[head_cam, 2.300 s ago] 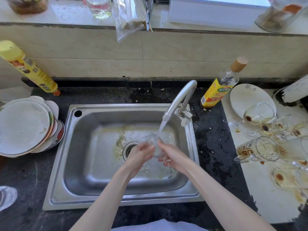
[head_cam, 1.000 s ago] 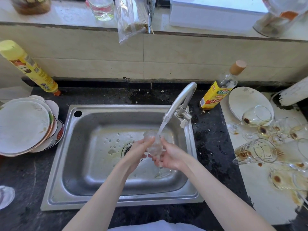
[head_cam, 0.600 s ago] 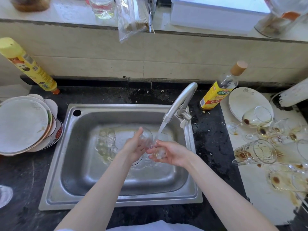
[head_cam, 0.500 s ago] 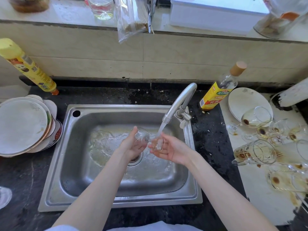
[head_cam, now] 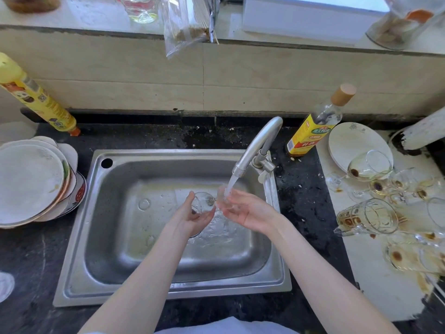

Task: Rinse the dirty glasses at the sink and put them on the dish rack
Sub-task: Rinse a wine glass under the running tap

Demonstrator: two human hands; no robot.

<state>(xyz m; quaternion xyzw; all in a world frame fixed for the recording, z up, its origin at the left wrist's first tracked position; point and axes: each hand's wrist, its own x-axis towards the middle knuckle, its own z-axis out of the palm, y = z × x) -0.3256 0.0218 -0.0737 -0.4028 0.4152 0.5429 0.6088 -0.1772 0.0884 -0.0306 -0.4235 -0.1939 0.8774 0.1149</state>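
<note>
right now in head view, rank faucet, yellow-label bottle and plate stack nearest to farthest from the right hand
1. faucet, just above the right hand
2. yellow-label bottle, farther back, to the right
3. plate stack, far left side

A small clear stemmed glass (head_cam: 202, 203) lies on its side over the stainless steel sink (head_cam: 168, 155). Its bowl sits between the thumb and fingers of the left hand (head_cam: 190, 219). Its foot points toward the right hand (head_cam: 244, 210), whose loose fingers touch it under the running water (head_cam: 230, 185). On the stained white worktop (head_cam: 375, 285) to the right, a stemmed wine glass (head_cam: 368, 166), a faceted tumbler (head_cam: 368, 216) and several smaller glasses (head_cam: 397, 184) lie tipped over, spotted with brown dregs.
</note>
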